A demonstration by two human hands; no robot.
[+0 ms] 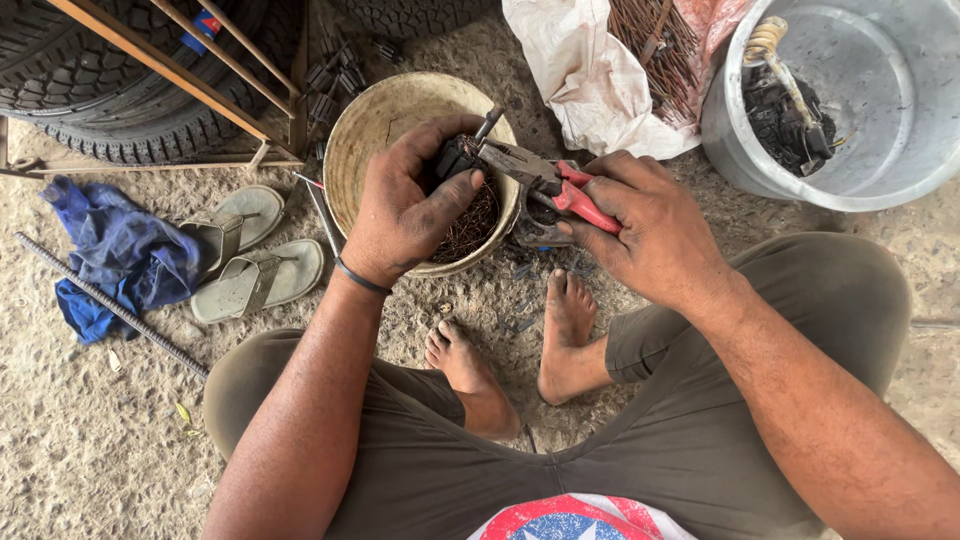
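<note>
Right over the tan bowl [352, 140], left hand [405, 205] is clamped round a small black part [455, 157] w/ red-handled pliers [548, 182] squeezed in right hand [650, 235] biting it — looks stiff, light, greasy, best gripped by its body

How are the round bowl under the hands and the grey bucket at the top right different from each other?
The bowl is tan, shallow and smaller; the grey bucket is taller and wider. The bowl holds a tangle of thin brownish wire; the bucket holds dark chunky parts with a pale cord. The left hand and the red-handled pliers in the right hand work over the bowl; the bucket stands untouched. Both are round, open and on the ground.
</note>
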